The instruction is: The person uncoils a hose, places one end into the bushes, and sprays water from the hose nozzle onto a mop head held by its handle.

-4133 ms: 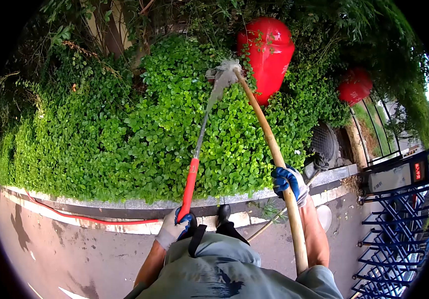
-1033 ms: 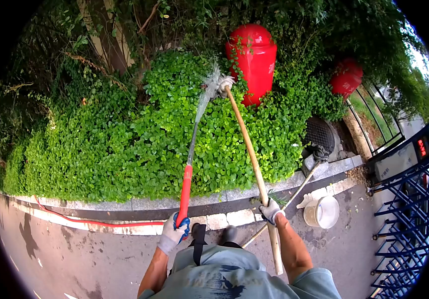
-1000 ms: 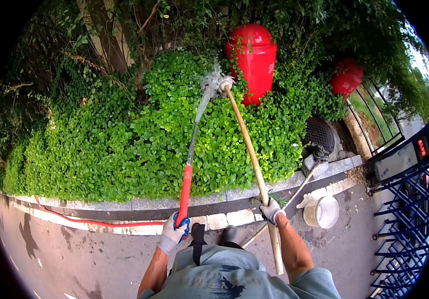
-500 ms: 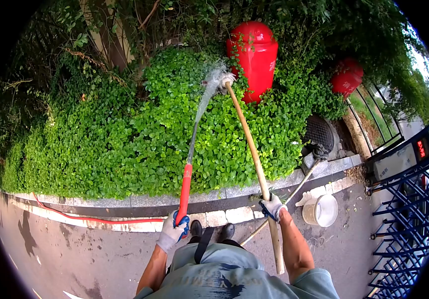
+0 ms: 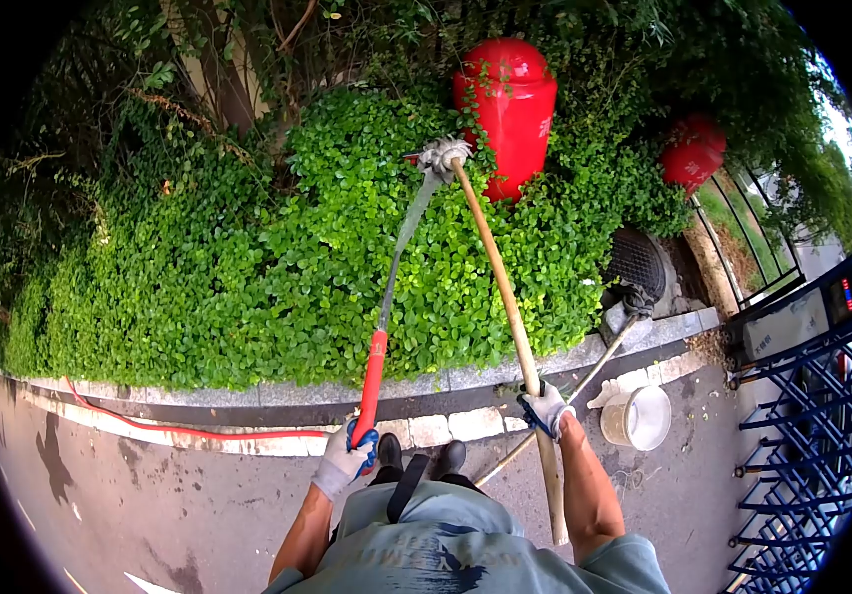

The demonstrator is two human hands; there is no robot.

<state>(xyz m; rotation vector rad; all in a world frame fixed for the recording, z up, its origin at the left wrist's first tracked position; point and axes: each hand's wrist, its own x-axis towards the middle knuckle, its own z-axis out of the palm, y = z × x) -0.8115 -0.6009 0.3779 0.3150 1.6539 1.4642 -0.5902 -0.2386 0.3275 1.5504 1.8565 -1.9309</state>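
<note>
My left hand [image 5: 349, 456], in a white and blue work glove, is closed round a red hose [image 5: 370, 381]. Water [image 5: 405, 238] shoots from the hose's end up to the grey head of a mop [image 5: 442, 156]. My right hand [image 5: 547, 409], gloved too, grips the mop's wooden handle [image 5: 498, 267] near its lower part. The wet mop head is held up over the green hedge [image 5: 347, 267], beside a red domed cylinder [image 5: 511, 119]. Behind my right hand, a second mop [image 5: 604, 354] leans with its dark head on the kerb.
A whitish bucket [image 5: 636, 418] stands on the pavement at right. A blue folding gate [image 5: 802, 436] fills the right edge. A stone kerb [image 5: 297, 397] borders the hedge. Another red cylinder [image 5: 693, 153] and a dark manhole cover [image 5: 636, 265] lie beyond.
The spray around the mop head has shrunk, and its grey strands now show clearly. The water jet meets the head from below. Both hands have kept their grips, almost unmoved.
</note>
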